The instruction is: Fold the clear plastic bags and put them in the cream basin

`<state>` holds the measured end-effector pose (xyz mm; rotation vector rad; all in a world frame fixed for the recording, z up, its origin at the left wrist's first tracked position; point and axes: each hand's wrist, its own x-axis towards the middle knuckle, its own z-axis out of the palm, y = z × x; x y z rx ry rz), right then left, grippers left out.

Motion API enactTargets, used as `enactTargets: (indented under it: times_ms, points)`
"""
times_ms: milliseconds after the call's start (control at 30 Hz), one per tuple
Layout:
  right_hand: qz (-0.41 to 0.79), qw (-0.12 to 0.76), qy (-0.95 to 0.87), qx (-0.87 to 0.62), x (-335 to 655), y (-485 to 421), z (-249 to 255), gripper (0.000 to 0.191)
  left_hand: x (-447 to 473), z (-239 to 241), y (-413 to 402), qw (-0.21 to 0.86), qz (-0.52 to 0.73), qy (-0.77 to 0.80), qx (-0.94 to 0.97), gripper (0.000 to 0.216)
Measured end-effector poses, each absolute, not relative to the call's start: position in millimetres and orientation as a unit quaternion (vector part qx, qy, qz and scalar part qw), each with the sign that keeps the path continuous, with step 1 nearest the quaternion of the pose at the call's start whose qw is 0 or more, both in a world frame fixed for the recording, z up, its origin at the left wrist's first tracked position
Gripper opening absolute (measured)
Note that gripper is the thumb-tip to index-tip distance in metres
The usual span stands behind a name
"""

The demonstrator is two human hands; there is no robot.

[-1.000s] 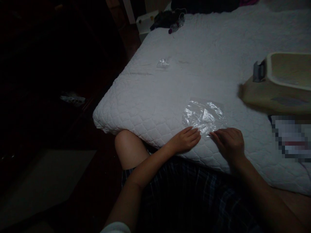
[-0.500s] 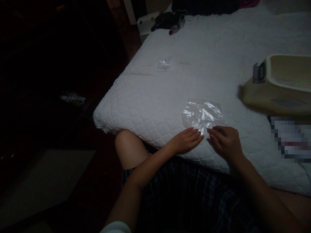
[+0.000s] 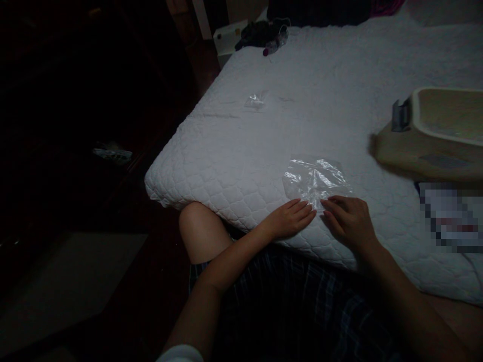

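Observation:
A clear plastic bag (image 3: 315, 180) lies flat and crinkled on the white quilted mattress (image 3: 241, 146), near its front edge. My left hand (image 3: 289, 218) rests palm down on the mattress, fingers stretched out, with the fingertips touching the bag's near edge. My right hand (image 3: 349, 221) lies just right of it, fingers slightly curled, the tips pressing on the same edge of the bag. The fingertips of the two hands nearly meet.
A smaller clear plastic piece (image 3: 256, 100) lies farther back on the mattress. A beige tub with a grey clip (image 3: 433, 133) sits at the right. Dark items and a bottle (image 3: 264, 35) lie at the far corner. The floor to the left is dark.
My right hand has slid a little left along the bag's near edge, closing the gap to my left hand. The bag has barely shifted.

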<state>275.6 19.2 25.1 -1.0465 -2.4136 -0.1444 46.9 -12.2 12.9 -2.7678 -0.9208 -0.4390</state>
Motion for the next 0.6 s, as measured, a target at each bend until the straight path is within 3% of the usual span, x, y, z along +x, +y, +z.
enactTargets:
  times_ms: [600]
  points:
    - [-0.067,0.266,-0.890,-0.365,268.2,19.6,38.4,0.027,47.1,14.4,-12.1,0.075,-0.152,-0.309,-0.936,0.033]
